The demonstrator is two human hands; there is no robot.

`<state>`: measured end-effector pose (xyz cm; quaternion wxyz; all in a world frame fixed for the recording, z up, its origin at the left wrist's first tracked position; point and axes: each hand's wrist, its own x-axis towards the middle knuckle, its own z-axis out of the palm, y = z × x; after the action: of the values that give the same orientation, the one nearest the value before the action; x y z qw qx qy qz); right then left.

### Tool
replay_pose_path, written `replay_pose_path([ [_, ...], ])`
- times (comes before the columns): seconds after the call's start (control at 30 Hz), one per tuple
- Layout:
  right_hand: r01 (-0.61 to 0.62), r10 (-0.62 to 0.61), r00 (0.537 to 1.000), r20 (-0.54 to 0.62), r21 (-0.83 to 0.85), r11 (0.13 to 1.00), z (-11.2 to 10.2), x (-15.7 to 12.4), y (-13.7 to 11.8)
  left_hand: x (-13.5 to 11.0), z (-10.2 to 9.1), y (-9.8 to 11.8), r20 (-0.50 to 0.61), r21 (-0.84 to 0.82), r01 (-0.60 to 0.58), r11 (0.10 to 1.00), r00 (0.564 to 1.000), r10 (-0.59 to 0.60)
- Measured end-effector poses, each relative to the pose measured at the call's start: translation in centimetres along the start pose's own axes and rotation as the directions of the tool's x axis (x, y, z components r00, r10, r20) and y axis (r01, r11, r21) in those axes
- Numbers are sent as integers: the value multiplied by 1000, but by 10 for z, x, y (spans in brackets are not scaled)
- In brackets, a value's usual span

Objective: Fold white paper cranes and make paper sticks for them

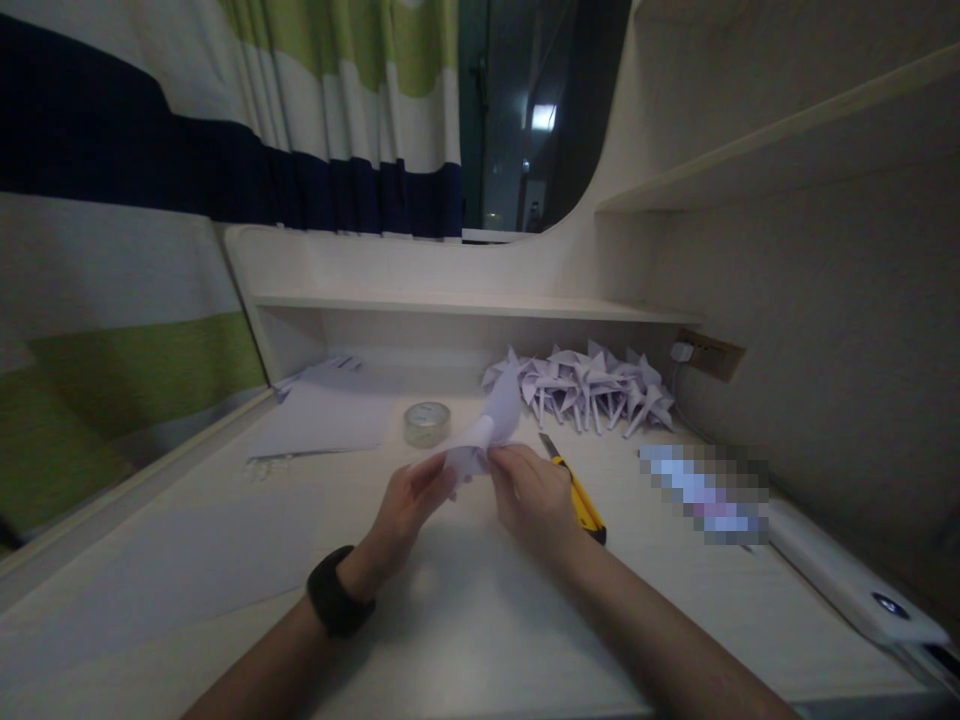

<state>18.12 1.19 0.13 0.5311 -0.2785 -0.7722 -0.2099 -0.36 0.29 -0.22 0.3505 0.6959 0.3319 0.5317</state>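
Observation:
Between my two hands, above the desk, is a white paper pinwheel (499,410) with curved, folded blades. My left hand (411,505) pinches its lower left part, thumb and fingers closed on the paper. From the other side my right hand (531,490) grips the paper near its middle, fingertips pressed together. A yellow utility knife (581,495) with its blade out lies just right of my right hand, partly hidden by it. Behind my left hand a roll of clear tape (427,425) rests flat on the desk.
Several finished paper pinwheels (592,380) are heaped at the back right. A stack of white paper (322,410) lies back left, and a large sheet (180,560) front left. A long white device (847,570) lines the right edge. A plug (681,352) sits in the wall socket.

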Motion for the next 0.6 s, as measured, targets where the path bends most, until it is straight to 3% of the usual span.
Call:
replay_pose_path([
  [0.27,-8,8,1000,-10,-14,1000,-1,2,-1,0,0,-3,14,-11,-13,1000,1000,14],
  [0.6,13,-13,1000,-2,-37,999,-2,3,-2,-1,2,9,-2,-23,-5,1000,1000,4],
])
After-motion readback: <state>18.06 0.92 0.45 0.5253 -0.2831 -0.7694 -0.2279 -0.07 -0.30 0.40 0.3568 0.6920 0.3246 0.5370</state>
